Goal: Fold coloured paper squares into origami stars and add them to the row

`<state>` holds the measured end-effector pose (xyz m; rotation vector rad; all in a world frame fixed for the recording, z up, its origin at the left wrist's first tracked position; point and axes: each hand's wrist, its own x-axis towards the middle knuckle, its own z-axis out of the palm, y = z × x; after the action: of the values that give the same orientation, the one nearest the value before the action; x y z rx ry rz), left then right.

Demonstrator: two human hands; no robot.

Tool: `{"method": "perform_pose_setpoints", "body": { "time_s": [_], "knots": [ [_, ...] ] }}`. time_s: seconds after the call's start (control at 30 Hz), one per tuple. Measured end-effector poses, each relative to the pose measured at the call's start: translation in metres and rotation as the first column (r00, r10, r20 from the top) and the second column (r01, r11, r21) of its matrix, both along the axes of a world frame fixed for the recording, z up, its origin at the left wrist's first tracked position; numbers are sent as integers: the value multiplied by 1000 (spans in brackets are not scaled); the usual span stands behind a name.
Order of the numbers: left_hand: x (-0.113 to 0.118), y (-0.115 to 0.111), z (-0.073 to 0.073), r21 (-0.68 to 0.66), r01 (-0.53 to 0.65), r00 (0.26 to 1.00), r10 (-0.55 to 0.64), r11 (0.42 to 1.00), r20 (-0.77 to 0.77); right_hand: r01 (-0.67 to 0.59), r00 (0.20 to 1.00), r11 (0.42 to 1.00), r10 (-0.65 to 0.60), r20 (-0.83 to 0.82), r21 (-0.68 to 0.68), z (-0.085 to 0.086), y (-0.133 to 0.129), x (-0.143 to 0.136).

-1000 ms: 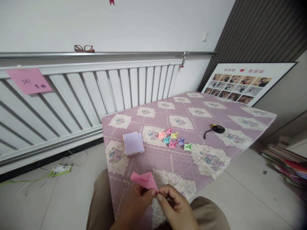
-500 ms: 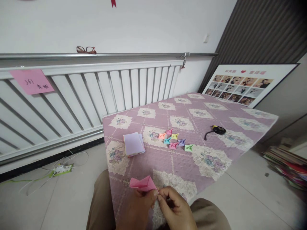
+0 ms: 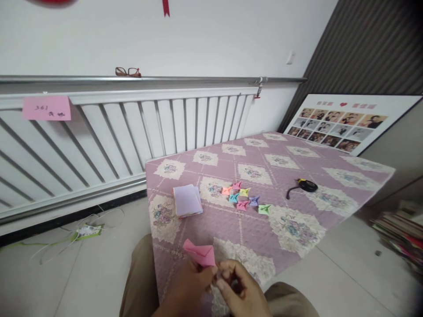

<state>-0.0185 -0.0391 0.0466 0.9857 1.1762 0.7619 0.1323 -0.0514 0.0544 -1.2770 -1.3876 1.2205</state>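
A partly folded sheet of pink origami paper (image 3: 203,255) stands up from my left hand (image 3: 190,286), whose thumb and fingers are closed on its lower part. Its folds make slanting flaps at the top. My right hand (image 3: 243,288) is closed in a pinch at the paper's lower right corner, against the left thumb. The fingertips are blurred and cover that corner. Beyond the hands lie several small folded paper figures (image 3: 242,205) in pink, orange, yellow, blue, purple and green. To their left is a stack of square paper sheets (image 3: 187,200), lilac on top.
A flowered purple cloth covers the table (image 3: 211,226). A black tape measure (image 3: 308,186) lies at the right. Behind stands a white radiator (image 3: 194,119), with glasses (image 3: 128,71) on the pipe above. A power strip (image 3: 88,231) with cables is on the floor.
The pink paper has turned and tilted slightly in my left hand, so its flaps face differently. My right fingers have shifted a little at the corner. The whole view has moved slightly.
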Motion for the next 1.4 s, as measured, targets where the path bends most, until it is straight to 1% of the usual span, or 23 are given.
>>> {"method": "perform_pose_setpoints", "body": {
  "time_s": [0.03, 0.07, 0.13, 0.23, 0.33, 0.4, 0.5, 0.6, 0.73, 0.9, 1.0, 1.1, 1.2, 1.4],
  "knots": [
    [-3, 0, 5, 21, 9, 999, -9, 1000, -42, 7, 999, 999, -9, -46, -47, -2, 2, 2],
    [-6, 0, 11, 42, 58, 997, -56, 997, -57, -18, 995, 995, 8, -98, -97, -4, 3, 4],
    [-10, -3, 23, 100, 182, 983, -179, 978, -35, -49, 977, 987, 15, -213, -153, -5, 4, 3],
    [-13, -8, 38, 202, 299, 952, -305, 933, 0, -122, 951, 976, 63, -302, -182, -2, 3, -6],
    [-15, -10, 45, 246, 376, 923, -384, 893, -19, -166, 940, 966, 93, -328, -200, 4, 1, -15],
    [-16, -11, 43, 241, 412, 910, -411, 879, -57, -174, 940, 962, 98, -327, -212, 7, 2, -18],
    [-18, -12, 36, 200, 431, 900, -403, 880, -163, -168, 945, 956, 88, -314, -239, 8, 6, -16],
    [-21, -13, 31, 152, 435, 889, -396, 887, -231, -108, 958, 966, 39, -283, -235, 9, 9, -12],
    [-25, -12, 32, 118, 425, 883, -382, 898, -271, -55, 964, 972, -8, -267, -229, 11, 11, -8],
    [-29, -11, 36, 96, 397, 897, -364, 913, -252, -17, 959, 975, -47, -280, -222, 8, 13, -4],
    [-31, -11, 32, 91, 352, 916, -323, 931, -237, 1, 962, 976, -61, -268, -218, 8, 14, -2],
    [-33, -11, 27, 86, 325, 928, -300, 942, -222, -13, 968, 972, -47, -245, -236, 8, 14, 1],
    [-37, -10, 24, 78, 328, 927, -305, 941, -219, -27, 977, 973, -24, -212, -230, 9, 13, 3],
    [-42, -8, 23, 90, 372, 899, -334, 924, -282, 7, 980, 982, -45, -193, -191, 4, 14, 5]
  ]
}}
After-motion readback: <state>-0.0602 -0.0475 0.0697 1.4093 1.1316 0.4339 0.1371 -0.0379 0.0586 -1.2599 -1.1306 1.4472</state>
